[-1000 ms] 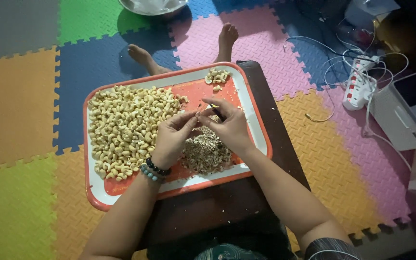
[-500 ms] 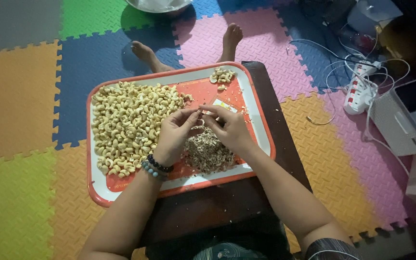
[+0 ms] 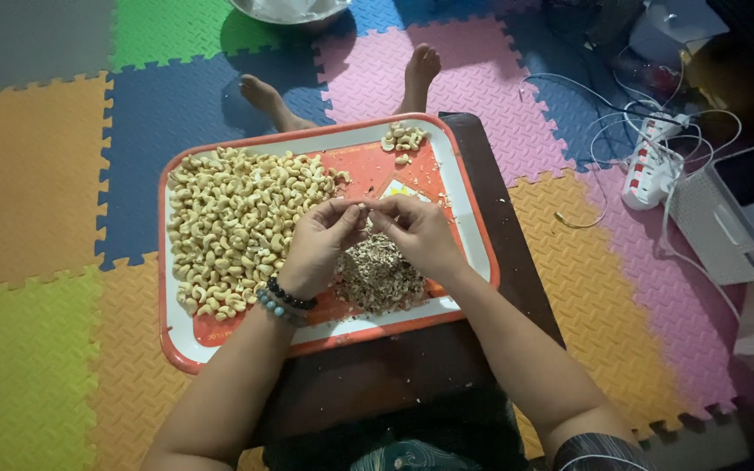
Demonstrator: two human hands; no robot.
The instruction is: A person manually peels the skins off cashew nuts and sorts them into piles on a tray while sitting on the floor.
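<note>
Right now my left hand [image 3: 320,244] and right hand [image 3: 416,234] meet fingertip to fingertip above the tray [image 3: 473,235], pinching something too small to make out, likely a cashew; their grip hides it. Just below my hands sits the heap of skins [image 3: 377,279]. Left of my left hand spreads the big pile of cashews [image 3: 229,227]; beyond my right hand lies a small cluster of cashews [image 3: 401,139]. Compared with half a second ago, my fingers have closed tighter together.
</note>
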